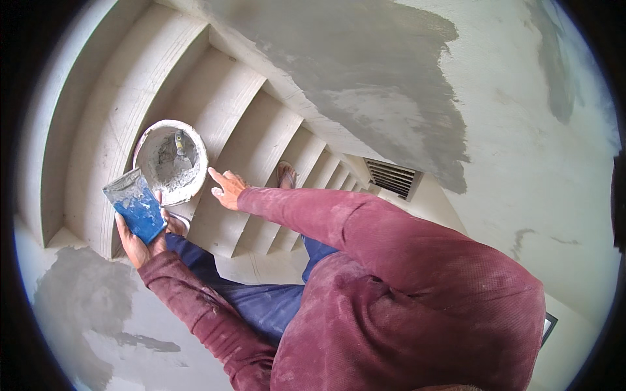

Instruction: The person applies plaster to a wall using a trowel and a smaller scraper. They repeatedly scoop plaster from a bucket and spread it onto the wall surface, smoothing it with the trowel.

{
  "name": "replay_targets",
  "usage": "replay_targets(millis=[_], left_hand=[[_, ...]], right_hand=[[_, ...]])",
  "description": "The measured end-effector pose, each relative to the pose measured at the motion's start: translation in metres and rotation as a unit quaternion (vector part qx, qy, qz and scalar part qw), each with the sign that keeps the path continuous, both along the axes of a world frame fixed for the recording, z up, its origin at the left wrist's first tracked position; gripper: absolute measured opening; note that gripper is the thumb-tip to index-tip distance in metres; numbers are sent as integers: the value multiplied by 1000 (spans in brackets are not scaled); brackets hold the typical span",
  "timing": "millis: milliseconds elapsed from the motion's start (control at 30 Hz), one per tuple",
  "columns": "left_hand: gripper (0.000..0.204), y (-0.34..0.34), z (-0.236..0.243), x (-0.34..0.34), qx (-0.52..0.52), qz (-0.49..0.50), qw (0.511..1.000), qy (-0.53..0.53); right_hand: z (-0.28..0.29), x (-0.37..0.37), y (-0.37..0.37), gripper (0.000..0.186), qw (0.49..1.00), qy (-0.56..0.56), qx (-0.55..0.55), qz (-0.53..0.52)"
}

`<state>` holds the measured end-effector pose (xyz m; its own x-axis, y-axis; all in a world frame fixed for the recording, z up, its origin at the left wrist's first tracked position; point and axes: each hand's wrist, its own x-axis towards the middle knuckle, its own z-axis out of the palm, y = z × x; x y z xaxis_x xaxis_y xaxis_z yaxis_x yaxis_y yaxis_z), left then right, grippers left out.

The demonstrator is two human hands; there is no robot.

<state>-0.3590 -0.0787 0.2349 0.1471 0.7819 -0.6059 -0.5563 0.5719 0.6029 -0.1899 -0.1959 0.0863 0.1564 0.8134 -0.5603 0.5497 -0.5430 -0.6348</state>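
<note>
One bucket point(171, 161), white, grey plaster inside. One trowel point(180, 147) in bucket. One blue float point(138, 207). Two hands: left hand point(140, 242), right hand point(226, 188). One sandalled foot point(286, 174). One wall vent point(392, 177). About nine stair steps point(244, 156) visible.

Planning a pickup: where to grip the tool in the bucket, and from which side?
Likely by the tool's handle, from above. The handle sticks up out of the grey mix while the blade end is buried, and the bucket rim walls it in sideways. The right hand is nearest.
</note>
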Motion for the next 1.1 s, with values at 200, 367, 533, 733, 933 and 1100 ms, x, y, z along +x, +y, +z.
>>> replay_targets(millis=[200,367,533,733,933,1100], left_hand=[[45,4,2,-20,-24,-16,1000,-7],[41,11,21,-11,-14,29,999,29],[44,16,8,-9,-10,-36,999,-12],[41,18,11,-11,-36,-23,999,4],[39,19,13,-22,-1,17,1000,-19],[46,19,11,-31,-6,28,999,-36]], right_hand=[[-26,-33,25,62,995,33,-78,-49],[-45,-61,38,69,992,70,-80,-64],[-63,-73,48,72,985,112,-43,-126],[-42,-67,51,61,987,62,-60,-137],[-26,-37,54,59,995,-44,-18,-89],[-59,-25,60,32,989,-106,65,-75]])
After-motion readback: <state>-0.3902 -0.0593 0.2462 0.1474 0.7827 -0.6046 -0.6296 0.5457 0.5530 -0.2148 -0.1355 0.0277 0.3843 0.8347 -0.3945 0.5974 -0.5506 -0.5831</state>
